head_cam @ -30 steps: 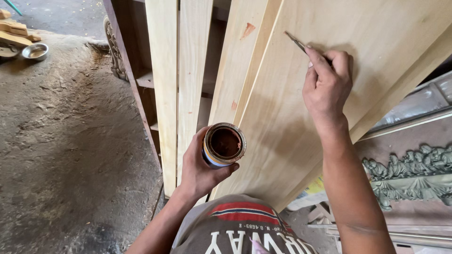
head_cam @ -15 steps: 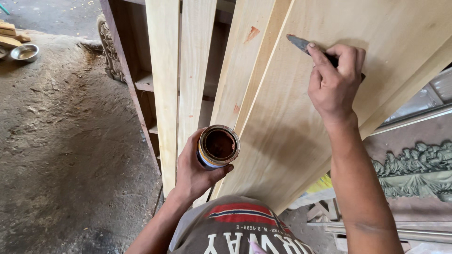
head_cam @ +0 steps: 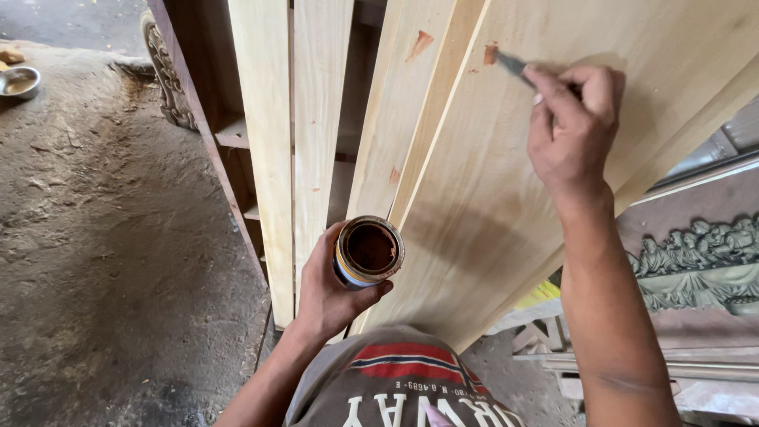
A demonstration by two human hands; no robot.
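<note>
The person's left hand sits at about 6 o'clock in the view, fingers wrapped closed around a small open tin can whose inside is coated with dark reddish-brown filler or stain; the thumb lies along the can's left side and the fingertips curl round its lower right. The can is held upright, mouth toward the camera, just in front of the lower part of the pale wooden planks. The right hand is up at about 1 o'clock, fingers pinched shut on the handle of a narrow putty knife, whose blade points toward 10 o'clock and touches the wide leaning plank at a small reddish-brown patch near that plank's left edge. Another such patch shows on the neighbouring narrow plank at about 12 o'clock, and a smaller one lower down on the same board. Two more pale planks stand upright to the left, against a dark brown wooden frame. At 3 o'clock lies a carved relief panel with many figures. The dirt floor fills the 9 o'clock side, with a small metal bowl at the far 10 o'clock corner.
</note>
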